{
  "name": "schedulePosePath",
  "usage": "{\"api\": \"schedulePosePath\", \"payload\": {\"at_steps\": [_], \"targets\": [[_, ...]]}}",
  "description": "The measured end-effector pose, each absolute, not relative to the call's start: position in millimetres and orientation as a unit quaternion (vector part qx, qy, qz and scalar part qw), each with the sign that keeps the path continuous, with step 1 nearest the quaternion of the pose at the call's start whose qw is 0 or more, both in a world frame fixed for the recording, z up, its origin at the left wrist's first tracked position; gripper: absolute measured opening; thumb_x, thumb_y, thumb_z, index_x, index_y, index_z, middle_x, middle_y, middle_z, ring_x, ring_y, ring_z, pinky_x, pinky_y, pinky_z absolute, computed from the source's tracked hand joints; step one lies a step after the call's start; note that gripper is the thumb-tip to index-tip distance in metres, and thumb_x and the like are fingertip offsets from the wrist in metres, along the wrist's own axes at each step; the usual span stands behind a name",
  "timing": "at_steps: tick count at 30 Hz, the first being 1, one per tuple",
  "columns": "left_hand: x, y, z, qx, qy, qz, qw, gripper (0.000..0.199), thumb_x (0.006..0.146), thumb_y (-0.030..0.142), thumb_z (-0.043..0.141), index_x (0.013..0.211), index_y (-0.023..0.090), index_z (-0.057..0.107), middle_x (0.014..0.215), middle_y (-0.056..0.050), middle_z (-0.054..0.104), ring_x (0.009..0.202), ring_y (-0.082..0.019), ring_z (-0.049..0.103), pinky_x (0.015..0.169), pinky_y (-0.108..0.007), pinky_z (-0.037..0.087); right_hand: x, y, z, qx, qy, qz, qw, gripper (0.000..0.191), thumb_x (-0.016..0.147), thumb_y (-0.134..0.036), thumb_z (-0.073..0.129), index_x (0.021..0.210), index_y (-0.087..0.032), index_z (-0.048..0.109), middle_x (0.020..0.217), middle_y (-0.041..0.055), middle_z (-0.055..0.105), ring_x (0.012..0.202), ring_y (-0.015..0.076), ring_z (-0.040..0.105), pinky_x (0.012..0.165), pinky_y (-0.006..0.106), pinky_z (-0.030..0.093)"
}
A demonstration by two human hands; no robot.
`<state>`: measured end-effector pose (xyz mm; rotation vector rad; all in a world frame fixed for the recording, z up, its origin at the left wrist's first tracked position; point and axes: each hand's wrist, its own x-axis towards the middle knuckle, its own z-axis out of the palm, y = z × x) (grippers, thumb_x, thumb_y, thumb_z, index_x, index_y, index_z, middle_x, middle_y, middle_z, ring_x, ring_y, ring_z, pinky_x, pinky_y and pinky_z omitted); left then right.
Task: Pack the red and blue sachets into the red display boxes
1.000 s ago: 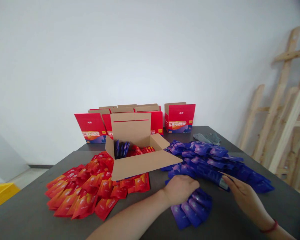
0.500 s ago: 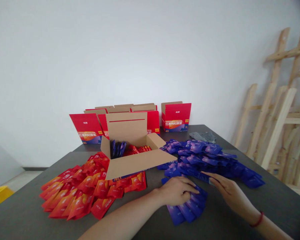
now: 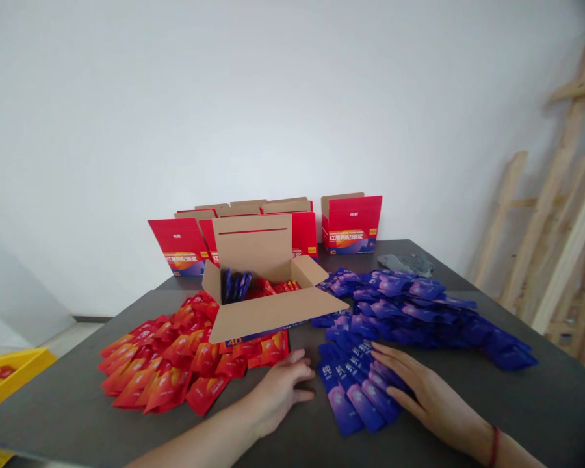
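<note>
A fanned row of purple sachets (image 3: 353, 390) lies on the dark table in front of me. My right hand (image 3: 416, 387) rests over the right side of this fan, fingers stretched out and touching the sachets. To the fan's left, my left hand (image 3: 283, 390) hovers with its fingers apart and nothing in it. Beyond it stands an open carton (image 3: 273, 315), its flaps spread. Inside are several purple sachets (image 3: 236, 286) at the left and red sachets (image 3: 273, 286) beside them.
A heap of red sachets (image 3: 170, 357) spreads over the table's left side, a larger purple heap (image 3: 419, 312) over the right. Red printed cartons (image 3: 353, 227) stand behind, near a grey cloth (image 3: 405, 264). A yellow bin (image 3: 24, 374) is at far left, wooden frames (image 3: 560, 195) at right.
My left hand has let go of the purple sachets and moved left. My right hand has come in from the right onto the fan. The view has shifted slightly.
</note>
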<state>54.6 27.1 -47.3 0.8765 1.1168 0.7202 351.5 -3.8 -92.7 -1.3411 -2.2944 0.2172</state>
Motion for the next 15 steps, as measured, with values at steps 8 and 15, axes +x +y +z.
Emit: {"api": "schedulePosePath", "payload": {"at_steps": [8, 15], "targets": [[67.8, 39.3, -35.3, 0.343, 0.503, 0.287, 0.739, 0.027, 0.068, 0.015, 0.056, 0.093, 0.019, 0.045, 0.098, -0.004, 0.055, 0.099, -0.023, 0.054, 0.083, -0.054, 0.048, 346.2, -8.4, -106.7, -0.518, -0.813, 0.113, 0.239, 0.058, 0.093, -0.043, 0.049, 0.146, -0.025, 0.035, 0.150, 0.0090, 0.037, 0.137, 0.0244, 0.036, 0.113, 0.044, 0.032], [81.6, 44.5, -48.6, 0.347, 0.489, 0.299, 0.742, 0.028, 0.060, 0.015, 0.063, 0.080, 0.019, 0.044, 0.076, 0.003, 0.052, 0.072, -0.013, 0.054, 0.069, -0.029, 0.047, 346.2, -8.6, -108.6, -0.517, -0.814, 0.094, 0.247, 0.058, 0.093, -0.040, 0.049, 0.146, -0.024, 0.033, 0.149, 0.0099, 0.038, 0.136, 0.0251, 0.038, 0.112, 0.045, 0.033]]}}
